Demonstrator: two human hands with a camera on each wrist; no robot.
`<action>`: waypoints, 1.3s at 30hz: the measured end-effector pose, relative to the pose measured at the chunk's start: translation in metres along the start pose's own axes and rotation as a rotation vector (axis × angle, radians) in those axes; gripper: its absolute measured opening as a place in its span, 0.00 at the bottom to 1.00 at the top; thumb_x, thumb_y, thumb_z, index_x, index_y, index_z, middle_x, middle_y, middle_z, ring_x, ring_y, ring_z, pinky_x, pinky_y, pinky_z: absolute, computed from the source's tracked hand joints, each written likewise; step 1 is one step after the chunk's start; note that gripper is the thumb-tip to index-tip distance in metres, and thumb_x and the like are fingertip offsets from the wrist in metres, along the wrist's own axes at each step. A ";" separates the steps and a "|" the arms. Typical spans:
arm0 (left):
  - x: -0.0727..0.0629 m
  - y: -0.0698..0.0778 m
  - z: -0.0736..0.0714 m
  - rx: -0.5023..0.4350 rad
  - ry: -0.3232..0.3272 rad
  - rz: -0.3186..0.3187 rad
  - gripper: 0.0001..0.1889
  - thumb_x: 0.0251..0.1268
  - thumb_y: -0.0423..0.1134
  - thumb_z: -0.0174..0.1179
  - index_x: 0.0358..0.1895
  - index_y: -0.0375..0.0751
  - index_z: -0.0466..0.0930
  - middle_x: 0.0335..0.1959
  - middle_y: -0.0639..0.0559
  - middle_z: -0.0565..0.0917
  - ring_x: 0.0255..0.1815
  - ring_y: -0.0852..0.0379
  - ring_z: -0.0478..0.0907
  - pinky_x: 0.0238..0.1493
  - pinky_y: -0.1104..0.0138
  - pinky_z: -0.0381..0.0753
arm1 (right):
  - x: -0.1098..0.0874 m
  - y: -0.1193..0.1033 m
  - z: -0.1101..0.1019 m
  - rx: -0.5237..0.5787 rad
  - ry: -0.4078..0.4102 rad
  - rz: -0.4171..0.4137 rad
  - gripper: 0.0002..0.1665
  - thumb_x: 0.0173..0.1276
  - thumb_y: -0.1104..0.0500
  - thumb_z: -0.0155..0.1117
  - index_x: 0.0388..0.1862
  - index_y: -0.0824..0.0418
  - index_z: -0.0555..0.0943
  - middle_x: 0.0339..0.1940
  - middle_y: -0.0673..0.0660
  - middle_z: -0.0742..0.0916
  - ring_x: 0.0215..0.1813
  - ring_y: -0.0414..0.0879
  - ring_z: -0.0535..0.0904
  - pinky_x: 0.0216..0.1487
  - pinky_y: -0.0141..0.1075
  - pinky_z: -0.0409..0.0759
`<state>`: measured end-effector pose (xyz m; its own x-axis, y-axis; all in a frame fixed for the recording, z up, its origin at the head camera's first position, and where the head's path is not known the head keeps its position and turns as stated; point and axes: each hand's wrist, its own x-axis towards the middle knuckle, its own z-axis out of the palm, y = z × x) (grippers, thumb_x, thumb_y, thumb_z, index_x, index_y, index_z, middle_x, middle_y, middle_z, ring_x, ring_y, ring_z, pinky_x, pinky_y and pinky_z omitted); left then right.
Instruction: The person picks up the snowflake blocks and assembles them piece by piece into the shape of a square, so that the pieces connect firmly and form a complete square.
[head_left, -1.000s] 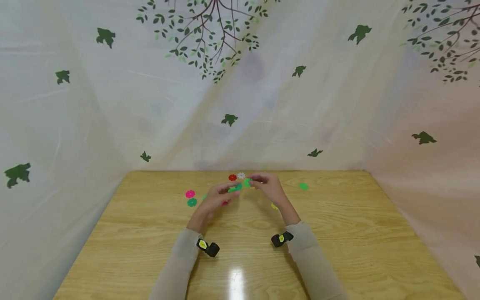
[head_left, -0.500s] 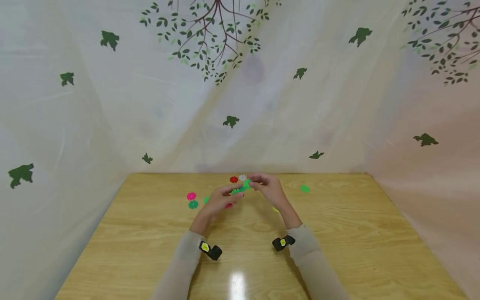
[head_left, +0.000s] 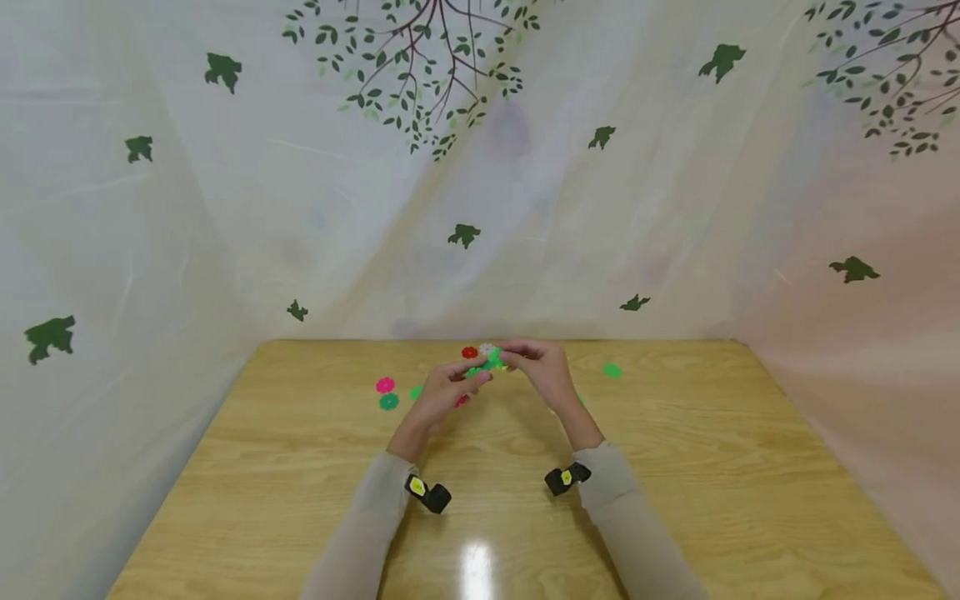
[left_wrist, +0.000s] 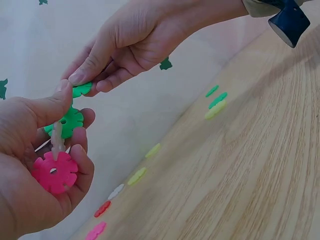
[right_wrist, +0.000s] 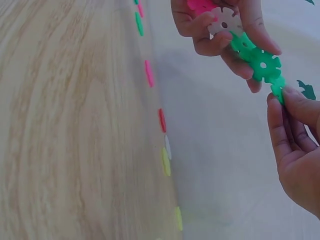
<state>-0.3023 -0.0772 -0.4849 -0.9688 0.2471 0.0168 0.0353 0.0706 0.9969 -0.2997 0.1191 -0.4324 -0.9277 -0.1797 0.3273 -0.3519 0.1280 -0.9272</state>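
Observation:
In the right wrist view, notched flower-shaped plastic discs are slotted into a short chain: a pink disc, a whitish disc, a green disc, a darker green disc and a bright green end disc. My left hand holds the chain, its fingers behind the discs and thumb along the green part. Thumb and fingers of my right hand pinch the bright green end disc, which meets the darker green one. Both hands are raised above the far part of the table.
Loose discs lie flat on the table: a red disc and a white disc near the back edge, a pink disc and a green disc at left, a light green disc at right. A printed cloth hangs behind.
A second ago the bright green disc was apart from the chain; now they meet. My left hand has moved rightward towards the right hand, which keeps its pinch.

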 end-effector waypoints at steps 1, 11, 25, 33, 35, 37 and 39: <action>0.000 0.001 0.001 -0.002 0.004 0.004 0.22 0.73 0.44 0.63 0.66 0.43 0.80 0.50 0.38 0.86 0.39 0.59 0.77 0.42 0.67 0.78 | 0.000 -0.001 -0.001 0.008 -0.002 0.002 0.10 0.70 0.70 0.66 0.47 0.76 0.86 0.45 0.75 0.88 0.40 0.67 0.85 0.43 0.41 0.88; -0.001 0.005 0.009 -0.032 0.040 0.045 0.19 0.74 0.38 0.61 0.64 0.37 0.81 0.43 0.47 0.90 0.31 0.60 0.74 0.29 0.71 0.73 | 0.008 0.020 -0.004 0.050 -0.010 -0.009 0.09 0.69 0.71 0.66 0.45 0.78 0.86 0.44 0.76 0.88 0.37 0.66 0.85 0.40 0.35 0.87; 0.000 0.003 0.006 -0.031 -0.195 0.064 0.24 0.80 0.39 0.54 0.74 0.44 0.67 0.63 0.29 0.76 0.63 0.33 0.75 0.45 0.55 0.86 | 0.013 0.038 -0.011 -0.065 -0.123 -0.024 0.12 0.73 0.64 0.66 0.51 0.70 0.87 0.49 0.68 0.89 0.41 0.42 0.86 0.44 0.45 0.88; 0.001 0.001 0.012 -0.078 -0.190 -0.039 0.22 0.81 0.42 0.48 0.72 0.46 0.60 0.54 0.32 0.77 0.55 0.41 0.76 0.46 0.51 0.88 | 0.015 0.029 -0.020 -0.217 -0.213 0.023 0.17 0.75 0.63 0.63 0.59 0.67 0.83 0.55 0.66 0.88 0.46 0.51 0.84 0.45 0.50 0.87; 0.001 0.000 0.013 -0.100 -0.159 -0.063 0.21 0.80 0.42 0.48 0.70 0.46 0.60 0.50 0.37 0.77 0.49 0.45 0.77 0.44 0.53 0.88 | 0.015 0.027 -0.027 -0.248 -0.239 0.039 0.17 0.76 0.61 0.63 0.59 0.66 0.83 0.53 0.66 0.88 0.47 0.51 0.84 0.46 0.47 0.87; 0.002 -0.001 0.014 -0.115 -0.116 -0.087 0.21 0.79 0.42 0.49 0.69 0.47 0.61 0.47 0.41 0.77 0.40 0.49 0.79 0.38 0.59 0.88 | 0.015 0.027 -0.035 -0.281 -0.273 0.046 0.17 0.76 0.61 0.63 0.59 0.68 0.83 0.51 0.67 0.88 0.47 0.54 0.85 0.48 0.49 0.86; 0.004 -0.002 0.013 -0.135 -0.070 -0.108 0.20 0.78 0.42 0.50 0.68 0.47 0.63 0.46 0.42 0.78 0.33 0.52 0.79 0.30 0.65 0.84 | 0.017 0.028 -0.044 -0.326 -0.318 0.051 0.17 0.75 0.62 0.64 0.57 0.71 0.83 0.48 0.67 0.89 0.46 0.58 0.85 0.48 0.46 0.86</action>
<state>-0.3026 -0.0639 -0.4883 -0.9455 0.3123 -0.0917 -0.1060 -0.0290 0.9939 -0.3304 0.1628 -0.4449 -0.8782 -0.4495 0.1635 -0.3751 0.4354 -0.8183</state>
